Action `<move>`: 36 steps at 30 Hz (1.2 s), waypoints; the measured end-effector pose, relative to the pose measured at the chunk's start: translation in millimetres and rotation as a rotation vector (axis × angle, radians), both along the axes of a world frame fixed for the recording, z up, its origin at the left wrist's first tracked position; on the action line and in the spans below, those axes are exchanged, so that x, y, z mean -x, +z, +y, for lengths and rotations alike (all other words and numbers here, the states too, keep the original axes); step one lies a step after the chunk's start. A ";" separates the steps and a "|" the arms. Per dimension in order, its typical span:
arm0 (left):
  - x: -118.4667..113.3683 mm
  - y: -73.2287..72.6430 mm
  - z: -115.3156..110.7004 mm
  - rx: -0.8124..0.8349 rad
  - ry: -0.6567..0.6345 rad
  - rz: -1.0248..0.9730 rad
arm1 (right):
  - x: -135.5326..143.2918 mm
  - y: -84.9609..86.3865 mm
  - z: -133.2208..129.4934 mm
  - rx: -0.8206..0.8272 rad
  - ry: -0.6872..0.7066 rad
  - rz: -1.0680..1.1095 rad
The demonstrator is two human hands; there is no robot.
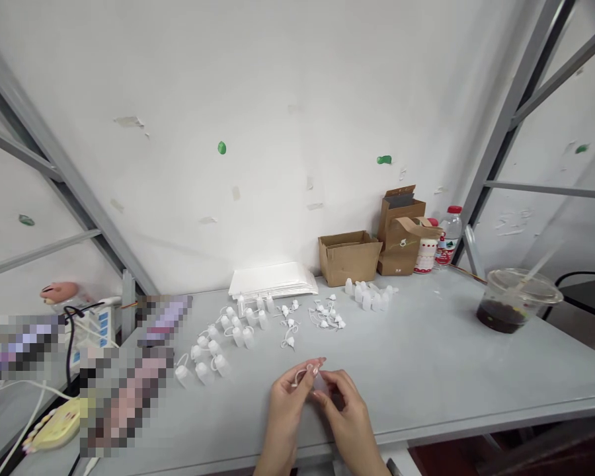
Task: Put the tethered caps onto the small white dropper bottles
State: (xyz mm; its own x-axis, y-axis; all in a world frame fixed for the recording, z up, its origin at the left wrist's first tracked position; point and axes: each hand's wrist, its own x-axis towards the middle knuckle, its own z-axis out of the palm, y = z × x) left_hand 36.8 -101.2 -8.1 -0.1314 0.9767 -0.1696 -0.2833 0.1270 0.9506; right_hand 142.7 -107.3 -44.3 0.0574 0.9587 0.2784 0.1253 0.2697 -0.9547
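Near the front edge of the table, my left hand pinches the top of a small translucent bottle. A thin white loop stands out by those fingers. Around the same bottle's body, my right hand has its thumb and fingers closed. Fingers cover much of it. Ahead of the hands lie several loose white caps with thin loops. To their left stand several capped bottles in uneven rows. Further back on the right is a cluster of small bottles, apparently without caps.
At the back are stacked white sheets, a cardboard box, a brown paper bag and a red-capped plastic bottle. A lidded cup stands right. A power strip with cables lies left, beside blurred objects.
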 end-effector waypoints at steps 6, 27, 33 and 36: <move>0.9 8.1 -2.0 -0.054 -0.174 0.054 | -6.8 7.0 4.7 0.103 0.195 0.148; -0.8 0.3 2.1 0.009 -0.055 -0.160 | -7.4 10.8 6.9 0.198 0.345 0.346; 0.9 -0.1 -0.6 -0.003 -0.038 0.023 | -4.6 0.1 -2.8 0.120 0.124 0.114; 2.1 0.7 -3.6 -0.001 -0.061 0.033 | -4.1 -1.3 -4.3 0.091 0.080 0.079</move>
State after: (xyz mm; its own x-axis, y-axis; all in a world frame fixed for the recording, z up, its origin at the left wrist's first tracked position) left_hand 34.7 -104.8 -7.4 -0.0767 0.9833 -0.1648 -0.2439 0.1418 0.9594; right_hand 146.8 -111.6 -45.7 -0.0018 0.9821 0.1881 0.0304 0.1881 -0.9817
